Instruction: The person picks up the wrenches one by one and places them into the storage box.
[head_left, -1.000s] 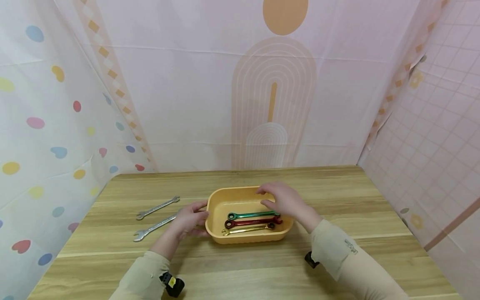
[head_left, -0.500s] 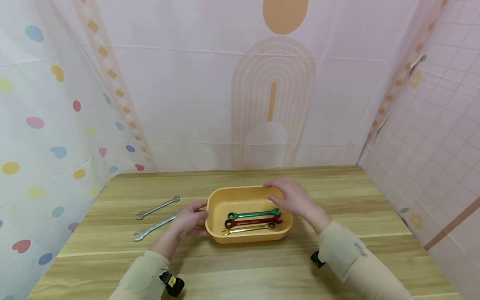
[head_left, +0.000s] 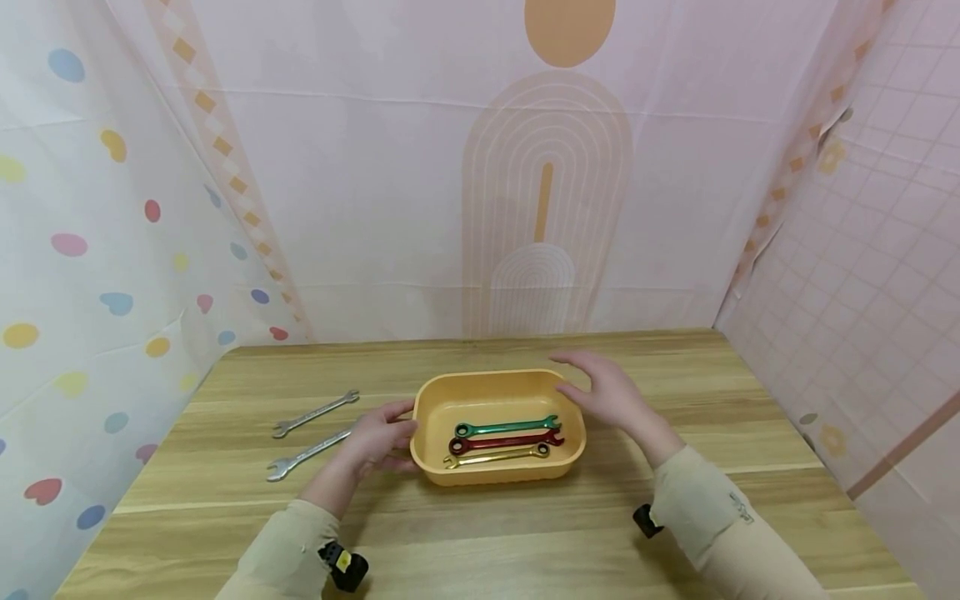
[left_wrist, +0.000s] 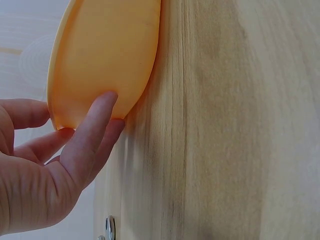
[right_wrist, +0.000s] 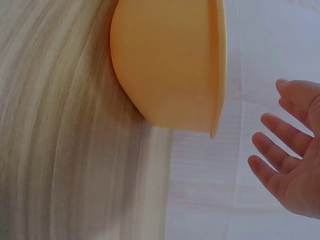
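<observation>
An orange plastic tub (head_left: 427,415) stands mid-table and holds a green wrench (head_left: 506,427), a red wrench (head_left: 502,441) and a gold wrench (head_left: 495,456) lying side by side. My left hand (head_left: 382,440) rests against the tub's left end. In the left wrist view the thumb (left_wrist: 92,135) and fingers lie fairly straight on the tub's (left_wrist: 105,55) outer wall. My right hand (head_left: 607,390) hovers by the tub's far right corner, clear of it. The right wrist view shows that hand (right_wrist: 290,165) with its palm bare and fingers spread beside the tub (right_wrist: 170,65).
Two silver wrenches (head_left: 315,414) (head_left: 307,455) lie on the wooden table (head_left: 480,542) to the left of my left hand. Patterned fabric walls close the table in at the back and on both sides. Small black wrist devices (head_left: 345,567) (head_left: 647,521) sit near the front.
My right hand has lifted off the tub's far rim and moved right, away from it. The left hand, the tub and the wrenches have stayed in place.
</observation>
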